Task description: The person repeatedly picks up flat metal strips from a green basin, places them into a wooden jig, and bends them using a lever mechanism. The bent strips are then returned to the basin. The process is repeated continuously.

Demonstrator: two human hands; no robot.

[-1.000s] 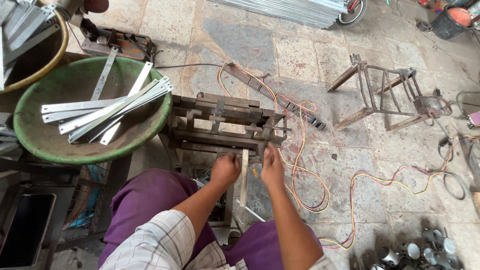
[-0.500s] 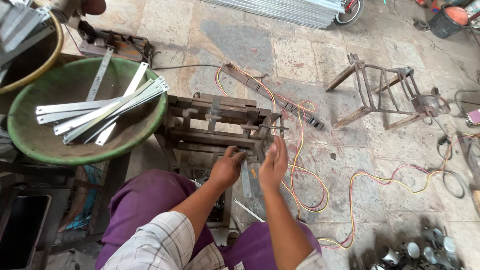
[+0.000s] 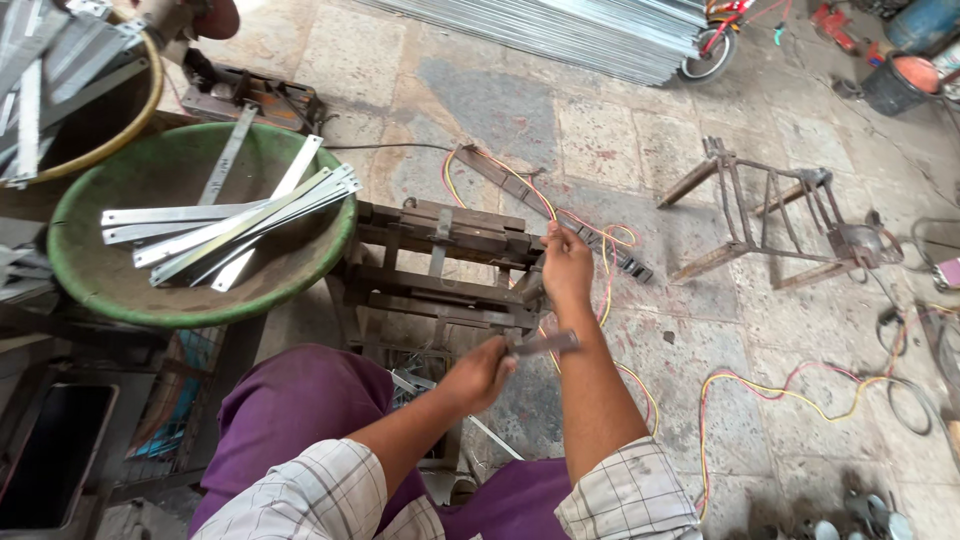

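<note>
I sit in front of a rusty metal press frame (image 3: 440, 260) on the stone floor. My left hand (image 3: 482, 372) grips a short grey metal strip (image 3: 545, 343) that sticks out to the right, just below the frame's near edge. My right hand (image 3: 566, 266) reaches forward and closes on a part at the frame's right end, beside the red and yellow wires (image 3: 600, 240). A green basin (image 3: 120, 290) at my left holds several long shiny metal strips (image 3: 230, 215).
A yellow-rimmed basin (image 3: 95, 140) with more strips sits at the top left. A rusty metal stand (image 3: 770, 220) lies on the floor to the right. Wires (image 3: 790, 385) trail across the floor. Stacked metal sheets (image 3: 600, 30) lie at the top.
My hands were together at the frame's near edge. Now the right hand has moved forward to the frame's right end, and the left hand has drawn back holding a short strip.
</note>
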